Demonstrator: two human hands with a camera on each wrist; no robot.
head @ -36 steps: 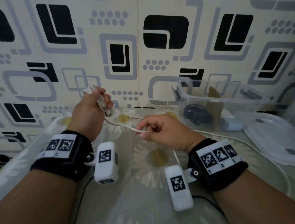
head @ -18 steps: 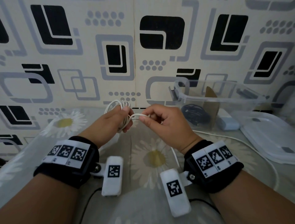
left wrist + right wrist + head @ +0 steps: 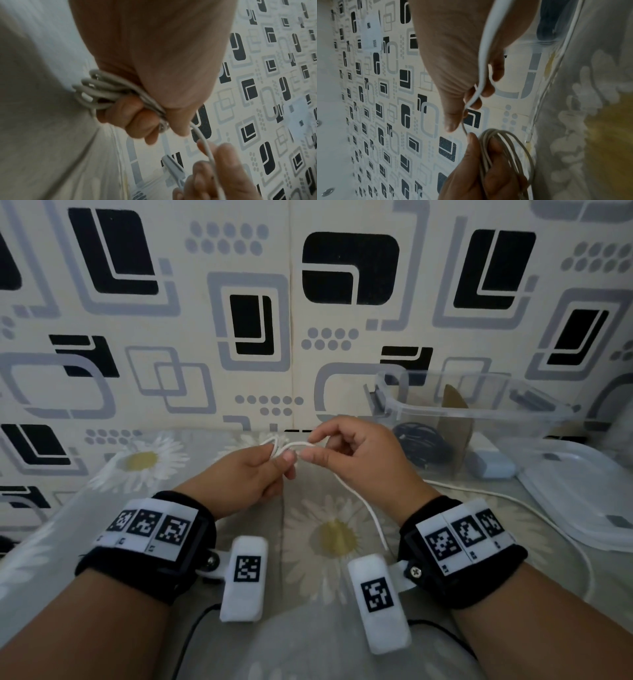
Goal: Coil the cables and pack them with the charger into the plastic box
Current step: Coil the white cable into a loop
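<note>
- Progress: white cable (image 3: 359, 501) partly coiled — several loops bunched in the left hand (image 3: 251, 474), fingers curled tight round the bundle; wrist view shows loops sticking out of the fist.
- Right hand (image 3: 356, 463) pinches the free run of the same cable between thumb and forefinger, just beside the left fist, feeding the next loop.
- Left to wind: a long tail trails from the right hand across the flowered tablecloth (image 3: 329, 542) and curves off to the right near the lid (image 3: 582, 501).
- Plastic box (image 3: 479, 409) stands open at the back right against the wall; a dark coiled cable (image 3: 421, 446) looks already inside, next to a cardboard piece.
- Charger (image 3: 489, 467) — pale blue block, seems outside the box at its front wall, not packed yet; hard to be sure through clear plastic.
- Room: hands work in mid-air over open cloth; wall close behind, box rim and lid edge crowd the right, so judged path to the box is short but the trailing tail could snag on the lid.
</note>
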